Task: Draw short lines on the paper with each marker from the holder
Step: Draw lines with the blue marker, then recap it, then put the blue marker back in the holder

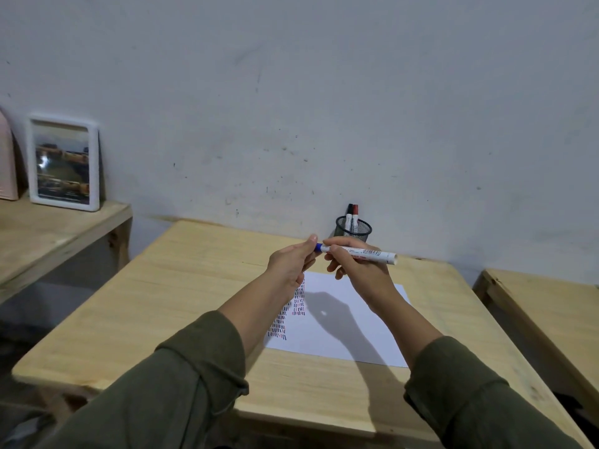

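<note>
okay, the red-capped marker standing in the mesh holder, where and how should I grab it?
Pinch the red-capped marker by its cap end, coming straight down from above. It stands upright in the mesh holder, only its top clears the rim, and the black-capped marker sits tight beside it.

Your paper lies on the table in front of you, with the holder behind it against the wall, two markers standing in it. Above the paper, your left hand and right hand meet at a marker. A picture frame stands on the shelf to your left.
</note>
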`<state>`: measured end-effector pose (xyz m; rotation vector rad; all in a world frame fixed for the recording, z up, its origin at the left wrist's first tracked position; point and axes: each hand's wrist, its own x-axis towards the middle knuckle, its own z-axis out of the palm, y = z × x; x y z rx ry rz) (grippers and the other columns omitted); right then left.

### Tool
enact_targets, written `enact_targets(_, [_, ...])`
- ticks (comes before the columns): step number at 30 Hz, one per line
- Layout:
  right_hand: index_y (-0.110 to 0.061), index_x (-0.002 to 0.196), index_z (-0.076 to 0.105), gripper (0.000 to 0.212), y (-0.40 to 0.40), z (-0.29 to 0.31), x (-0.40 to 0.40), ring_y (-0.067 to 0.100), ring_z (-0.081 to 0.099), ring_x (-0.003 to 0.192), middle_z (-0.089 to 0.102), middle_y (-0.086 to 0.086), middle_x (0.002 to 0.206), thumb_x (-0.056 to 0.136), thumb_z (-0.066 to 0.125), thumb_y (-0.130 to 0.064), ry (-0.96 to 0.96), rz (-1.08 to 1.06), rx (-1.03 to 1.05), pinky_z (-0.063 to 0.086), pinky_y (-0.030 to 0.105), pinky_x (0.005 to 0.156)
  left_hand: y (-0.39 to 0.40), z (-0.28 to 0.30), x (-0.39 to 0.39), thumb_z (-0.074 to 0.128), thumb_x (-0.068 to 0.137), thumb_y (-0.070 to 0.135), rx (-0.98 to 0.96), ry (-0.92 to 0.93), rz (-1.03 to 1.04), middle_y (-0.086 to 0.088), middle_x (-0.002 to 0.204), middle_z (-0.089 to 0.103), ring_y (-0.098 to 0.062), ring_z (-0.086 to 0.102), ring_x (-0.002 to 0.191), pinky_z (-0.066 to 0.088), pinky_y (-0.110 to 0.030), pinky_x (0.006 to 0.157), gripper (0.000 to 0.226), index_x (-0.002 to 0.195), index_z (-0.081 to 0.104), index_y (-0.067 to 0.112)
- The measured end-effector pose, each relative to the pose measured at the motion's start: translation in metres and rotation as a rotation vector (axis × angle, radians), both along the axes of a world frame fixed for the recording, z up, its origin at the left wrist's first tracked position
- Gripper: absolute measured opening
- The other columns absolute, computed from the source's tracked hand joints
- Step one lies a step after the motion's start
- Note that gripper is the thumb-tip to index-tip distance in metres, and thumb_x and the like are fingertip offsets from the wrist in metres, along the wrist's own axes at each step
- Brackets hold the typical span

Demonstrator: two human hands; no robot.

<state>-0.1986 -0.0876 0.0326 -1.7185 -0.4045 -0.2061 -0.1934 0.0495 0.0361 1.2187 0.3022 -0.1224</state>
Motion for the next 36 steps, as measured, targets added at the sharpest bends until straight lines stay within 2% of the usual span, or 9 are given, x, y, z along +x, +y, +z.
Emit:
enact_targets(4, [-0.026,0.087,0.074,0.018,0.003,0.000,0.001,0.014,0.064,0.066,0.070,-0.003,0.070,0.087,0.058,-0.018,0.023,-0.008,0.086,0.051,0.025,0.060,-0.006,0.005,0.002,0.064,0.084,0.021,-0.172,0.023,0.007,0.005,0.060,0.063,-0.002,0.053,0.069,0.033,-0.016,0.054,0.009,0.076,0.062,0.017])
enact_targets(8, [-0.013,0.092,0.071,0.018,0.009,-0.002,-0.002,0.014,0.060,0.062,0.067,0.005,0.071,0.092,0.053,-0.008,0.093,0.017,0.369,0.051,0.023,0.063,-0.010,0.007,0.005,0.062,0.085,0.017,-0.265,-0.026,0.014,0.009,0.053,0.061,-0.002,0.050,0.066,0.030,-0.016,0.058,0.012,0.074,0.060,0.020])
enact_targets(13, [-0.016,0.102,0.066,0.017,0.002,-0.003,-0.003,0.015,0.064,0.069,0.067,0.009,0.086,0.091,0.056,-0.009,0.198,0.101,0.357,0.052,0.024,0.069,-0.009,0.003,0.011,0.059,0.087,0.014,-0.133,-0.085,0.021,0.006,0.074,0.062,-0.001,0.054,0.072,0.033,-0.017,0.060,0.008,0.083,0.064,0.019])
enact_targets(17, [-0.012,0.123,0.059,0.042,-0.017,0.002,0.001,0.018,0.067,0.085,0.070,0.010,0.105,0.083,0.058,-0.026,0.316,0.292,0.421,0.052,0.027,0.074,-0.004,0.007,0.029,0.057,0.088,0.011,-0.049,-0.148,0.085,0.005,0.082,0.065,-0.003,0.055,0.071,0.037,-0.013,0.054,0.020,0.107,0.062,0.013])
enact_targets(19, [-0.009,0.129,0.055,0.060,-0.029,0.009,0.007,0.022,0.067,0.092,0.068,0.014,0.113,0.077,0.057,-0.039,0.383,0.360,0.460,0.052,0.029,0.075,-0.006,0.012,0.039,0.059,0.087,0.015,0.021,-0.175,0.064,-0.003,0.095,0.068,-0.008,0.058,0.077,0.038,-0.015,0.061,0.028,0.115,0.059,0.010])
enact_targets(21, [-0.009,0.131,0.054,0.070,-0.039,0.016,0.014,0.023,0.066,0.096,0.067,0.016,0.118,0.073,0.059,-0.049,0.418,0.419,0.466,0.050,0.029,0.075,-0.011,0.017,0.052,0.061,0.087,0.019,0.077,-0.191,0.024,-0.008,0.111,0.067,-0.012,0.061,0.087,0.043,-0.024,0.083,0.031,0.117,0.057,0.012])
enact_targets(23, [-0.013,0.128,0.057,0.054,-0.046,0.021,0.022,0.018,0.065,0.093,0.069,0.011,0.114,0.085,0.050,-0.045,0.386,0.397,0.361,0.049,0.025,0.072,-0.017,0.025,0.066,0.062,0.086,0.022,0.132,-0.206,-0.040,-0.009,0.120,0.065,-0.014,0.062,0.099,0.036,-0.034,0.102,0.032,0.117,0.055,0.015])
enact_targets(27, [-0.020,0.097,0.062,0.013,-0.058,0.023,0.049,0.011,0.064,0.066,0.077,0.009,0.086,0.092,0.056,-0.011,0.272,0.144,0.214,0.047,0.016,0.057,-0.035,0.036,0.093,0.066,0.082,0.033,0.287,-0.272,-0.165,-0.008,0.122,0.064,-0.018,0.058,0.115,0.038,-0.029,0.092,0.041,0.119,0.057,0.018])
enact_targets(36, [-0.045,0.141,0.018,0.086,-0.085,0.044,0.137,0.021,0.068,0.093,0.067,0.017,0.099,0.086,0.059,0.006,0.091,-0.199,0.028,0.057,0.026,0.065,-0.052,0.009,0.149,0.066,0.082,0.032,0.738,-0.265,-0.133,-0.003,0.135,0.055,-0.019,0.050,0.123,0.038,-0.032,0.105,0.054,0.130,0.049,0.015])
